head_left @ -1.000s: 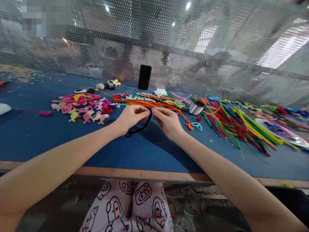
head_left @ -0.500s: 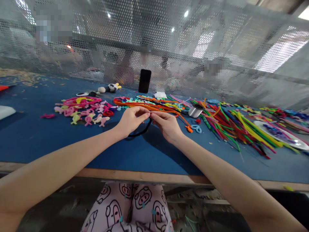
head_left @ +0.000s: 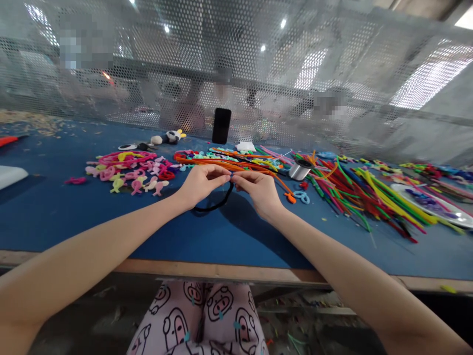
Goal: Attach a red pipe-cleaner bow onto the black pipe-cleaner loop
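Observation:
Over the middle of the blue table, my left hand (head_left: 202,183) and my right hand (head_left: 257,192) meet at their fingertips. Both pinch a black pipe cleaner (head_left: 214,207), which hangs below them in a curve down towards the tabletop. The exact spot between the fingertips is too small and covered to make out. Just behind my hands lie long orange pipe cleaners (head_left: 236,163). A curled orange end (head_left: 290,198) and a light blue twisted loop (head_left: 302,197) rest to the right of my right hand.
Pink and yellow twisted pieces (head_left: 129,172) are heaped at left. A silver wire spool (head_left: 300,170) stands right of centre, beside loose coloured pipe cleaners (head_left: 365,197) and a white plate (head_left: 465,219). A black phone (head_left: 221,125) leans on the perforated metal screen (head_left: 258,69); people are behind it.
Both hands stay pinched together at nearly the same place. The hanging curve of the black pipe cleaner has shifted slightly, and the whole view has moved a little.

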Motion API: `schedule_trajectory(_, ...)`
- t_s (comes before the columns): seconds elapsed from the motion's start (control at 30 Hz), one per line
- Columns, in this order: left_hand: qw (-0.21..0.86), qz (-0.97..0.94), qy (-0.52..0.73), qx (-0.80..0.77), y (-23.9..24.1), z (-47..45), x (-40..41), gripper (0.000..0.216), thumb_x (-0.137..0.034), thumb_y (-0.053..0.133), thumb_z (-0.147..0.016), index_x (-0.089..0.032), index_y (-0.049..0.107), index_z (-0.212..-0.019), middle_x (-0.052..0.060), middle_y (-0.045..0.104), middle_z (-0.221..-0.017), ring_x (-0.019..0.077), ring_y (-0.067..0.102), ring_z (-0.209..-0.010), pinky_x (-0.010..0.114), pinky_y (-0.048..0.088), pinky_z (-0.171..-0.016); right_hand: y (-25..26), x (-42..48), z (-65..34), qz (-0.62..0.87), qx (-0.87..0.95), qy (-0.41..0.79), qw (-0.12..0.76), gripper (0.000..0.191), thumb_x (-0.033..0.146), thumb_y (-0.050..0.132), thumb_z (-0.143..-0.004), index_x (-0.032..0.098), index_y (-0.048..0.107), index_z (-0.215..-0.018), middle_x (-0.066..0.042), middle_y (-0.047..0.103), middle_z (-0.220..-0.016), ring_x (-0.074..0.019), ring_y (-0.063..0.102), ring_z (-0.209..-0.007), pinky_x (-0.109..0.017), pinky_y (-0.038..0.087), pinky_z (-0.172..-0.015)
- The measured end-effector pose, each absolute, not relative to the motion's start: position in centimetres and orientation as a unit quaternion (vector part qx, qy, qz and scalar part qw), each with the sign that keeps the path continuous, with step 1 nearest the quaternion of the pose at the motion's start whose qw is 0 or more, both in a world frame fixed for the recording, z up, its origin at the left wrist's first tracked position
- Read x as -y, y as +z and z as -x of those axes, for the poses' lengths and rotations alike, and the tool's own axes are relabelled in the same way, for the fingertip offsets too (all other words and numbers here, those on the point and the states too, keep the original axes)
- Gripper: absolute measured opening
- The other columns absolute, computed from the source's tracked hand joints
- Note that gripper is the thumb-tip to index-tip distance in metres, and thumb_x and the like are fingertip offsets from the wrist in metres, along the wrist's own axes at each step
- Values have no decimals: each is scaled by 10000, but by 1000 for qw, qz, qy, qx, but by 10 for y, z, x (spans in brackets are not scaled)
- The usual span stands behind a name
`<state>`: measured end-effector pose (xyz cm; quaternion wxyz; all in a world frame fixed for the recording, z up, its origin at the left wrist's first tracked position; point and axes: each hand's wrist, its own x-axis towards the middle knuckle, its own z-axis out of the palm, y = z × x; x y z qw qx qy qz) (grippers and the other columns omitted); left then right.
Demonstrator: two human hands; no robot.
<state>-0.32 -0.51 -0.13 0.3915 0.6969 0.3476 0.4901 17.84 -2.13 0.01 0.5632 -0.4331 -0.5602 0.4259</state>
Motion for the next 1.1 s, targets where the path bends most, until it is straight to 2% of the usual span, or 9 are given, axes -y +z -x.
schedule_trajectory(0.17,436,-672,471,-369,0,7,3,411,-309,791,-742,-147,647,-1091,54,761,-874,179,713,-823,313,544,-786,2,20,-181,434,587,415,543,214,338,843,-642,180,809,-782,-31,732,-698,-125,595,-608,-299,510,-637)
schedule_trajectory(0.5,470,-672,428,-379,8,9,7,567,-288,839,-689,-164,545,-1157,35,765,-812,167,705,-750,290,508,-736,12,22,-187,427,633,419,491,231,373,850,-651,181,808,-772,-51,736,-729,-121,556,-578,-319,483,-606)
schedule_trajectory(0.67,504,-662,413,-370,8,10,5,577,-254,832,-692,-169,516,-1167,22,748,-816,153,688,-766,275,483,-730,17,25,-189,414,684,397,451,203,377,788,-723,177,787,-755,-24,702,-701,-126,558,-615,-306,473,-640)
schedule_trajectory(0.9,616,-568,403,-370,11,5,9,380,-202,750,-756,-146,567,-1084,-11,657,-794,76,571,-619,233,433,-627,17,24,-191,405,731,325,442,137,323,734,-792,199,792,-789,-27,732,-776,-154,606,-693,-313,460,-697)
schedule_trajectory(1.1,584,-574,417,-394,11,4,7,439,-186,806,-705,-151,556,-1065,1,693,-777,92,583,-615,241,427,-615,22,25,-197,400,794,201,411,92,243,713,-810,245,803,-790,-33,767,-819,-202,667,-770,-347,472,-734)
